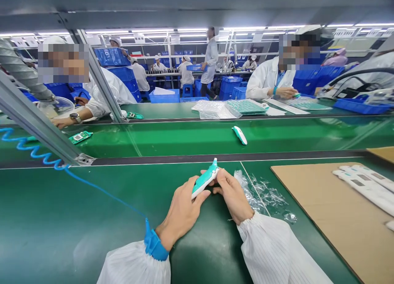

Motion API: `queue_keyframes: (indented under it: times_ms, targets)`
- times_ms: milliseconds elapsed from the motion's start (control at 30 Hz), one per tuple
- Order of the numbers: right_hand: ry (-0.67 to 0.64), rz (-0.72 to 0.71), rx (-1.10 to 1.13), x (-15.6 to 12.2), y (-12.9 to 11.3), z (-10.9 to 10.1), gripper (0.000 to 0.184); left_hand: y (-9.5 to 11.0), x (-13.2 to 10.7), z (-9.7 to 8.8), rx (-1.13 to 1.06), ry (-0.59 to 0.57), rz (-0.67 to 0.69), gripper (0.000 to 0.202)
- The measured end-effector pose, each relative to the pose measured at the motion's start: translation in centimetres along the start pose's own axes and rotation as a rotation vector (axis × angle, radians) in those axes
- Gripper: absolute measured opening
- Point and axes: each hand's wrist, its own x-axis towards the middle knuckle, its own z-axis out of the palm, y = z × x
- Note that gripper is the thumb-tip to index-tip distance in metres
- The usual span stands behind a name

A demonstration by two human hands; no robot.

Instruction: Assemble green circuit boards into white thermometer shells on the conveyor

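Observation:
Above the green bench, my left hand [182, 206] is wrapped round the lower end of a teal-and-white handheld device [204, 179], slim, with a narrow white tip pointing up and away. It resembles an ear thermometer, but I cannot tell for sure. My right hand [233, 192] pinches its right side near the tip with thumb and fingers; part of that grip is hidden. A blue wrist strap [155, 243] with a coiled cord circles my left wrist. Crumpled clear plastic wrap [261, 191] lies beside my right hand.
A similar device [239, 135] lies on the green conveyor [172, 138], and an opened one with a circuit board [80, 137] at left. Cardboard [295, 181] holds several white casings [366, 187] on the right. A metal post [40, 120] slants at left. Co-workers sit across.

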Motion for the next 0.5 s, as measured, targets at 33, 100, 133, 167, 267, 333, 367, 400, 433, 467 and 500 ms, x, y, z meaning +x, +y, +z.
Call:
queue_keyframes:
  times_ms: [33,100,133,167,267,333,367,400,433,467,500]
  targets:
    - [0.025,-0.006,-0.037,0.13,-0.05,-0.23,0.054,0.07,-0.07,0.01,0.046,-0.006,-0.016,0.039]
    - [0.044,-0.014,-0.016,0.29,-0.19,-0.48,0.052,0.16,-0.16,-0.05,0.085,-0.025,-0.014,0.038]
    - [0.036,-0.013,0.042,0.29,-0.26,-0.47,0.051,0.19,-0.19,-0.07,0.089,-0.022,0.013,0.037]
    - [0.021,-0.009,0.120,0.25,-0.31,-0.39,0.049,0.22,-0.22,-0.07,0.094,-0.009,0.043,0.035]
    - [-0.020,0.044,0.347,0.02,-0.24,0.08,0.045,0.25,-0.34,0.15,0.149,-0.008,0.076,0.029]
    - [-0.033,0.094,0.438,-0.07,0.02,0.30,0.044,0.20,-0.45,0.42,0.203,-0.035,0.067,0.026]
    - [-0.038,0.111,0.465,-0.07,0.17,0.33,0.045,0.15,-0.50,0.56,0.221,-0.040,0.068,0.025]
    - [-0.043,0.121,0.481,-0.06,0.31,0.33,0.045,0.09,-0.55,0.68,0.230,-0.039,0.069,0.025]
    - [-0.050,0.123,0.488,-0.04,0.41,0.29,0.046,0.02,-0.58,0.78,0.232,-0.031,0.069,0.025]
    - [-0.057,0.119,0.490,-0.03,0.47,0.23,0.045,-0.04,-0.61,0.84,0.228,-0.025,0.069,0.026]
    - [-0.068,0.110,0.491,-0.02,0.47,0.17,0.043,-0.10,-0.64,0.86,0.224,-0.024,0.072,0.027]
